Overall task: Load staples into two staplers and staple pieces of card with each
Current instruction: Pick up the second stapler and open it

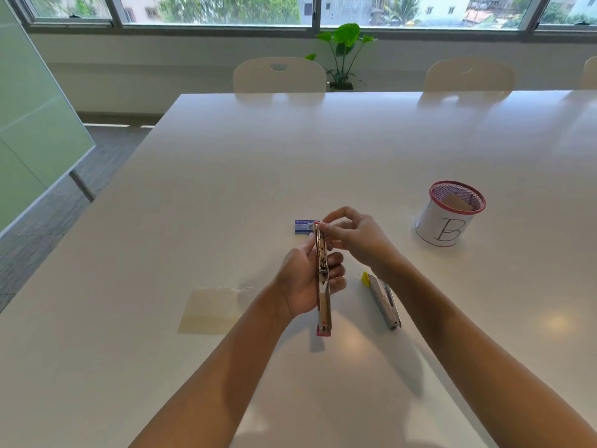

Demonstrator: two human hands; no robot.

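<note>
**Holding a pink stapler over the white surface**

Seen from the head camera, the left hand [305,279] grips a pink stapler [323,282] around its middle, fingers curled over its right side, holding it above the surface [226,189] with its long axis running away from the person. Its metal inside faces up, and a pink end shows nearest the person. The right hand [358,237] is at the stapler's far tip, thumb and forefinger pinched together there; whether a strip of staples sits between them is too small to tell.

Just beyond that tip lies a small blue staple box [305,226] flat on the surface. To the right of the left hand, a second stapler [384,300] with a yellow end lies on the surface, angled, untouched by either hand. A pale card [210,310] lies flat to the left of the left forearm. Farther right stands a pink mesh cup [450,215] wrapped in white paper marked "B", with a tan piece inside it.
</note>
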